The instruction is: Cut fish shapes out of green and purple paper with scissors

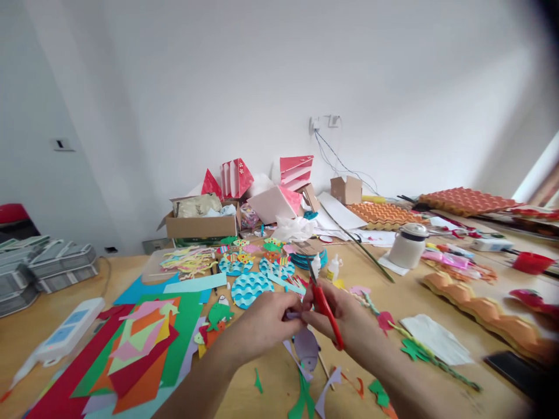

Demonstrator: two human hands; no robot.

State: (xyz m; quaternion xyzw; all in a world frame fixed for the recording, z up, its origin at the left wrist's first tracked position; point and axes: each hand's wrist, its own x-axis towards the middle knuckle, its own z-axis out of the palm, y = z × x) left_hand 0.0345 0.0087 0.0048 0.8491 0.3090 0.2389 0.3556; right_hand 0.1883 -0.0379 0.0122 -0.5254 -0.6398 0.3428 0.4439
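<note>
Head — left hand (279, 314) and right hand (329, 308) grips closed, pinching purple piece (293, 315) | right also holds red scissors (325, 311)

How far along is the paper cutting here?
Looks done: a purple paper fish, cut out, and small multicoloured paper fish by round blue wavy discs.

In hand: the left hand pinches a small purple paper piece; the right hand holds red-handled scissors.

Probably left: finishing that piece. Overlapping coloured paper sheets remain available, but whether they are needed isn't clear.
</note>
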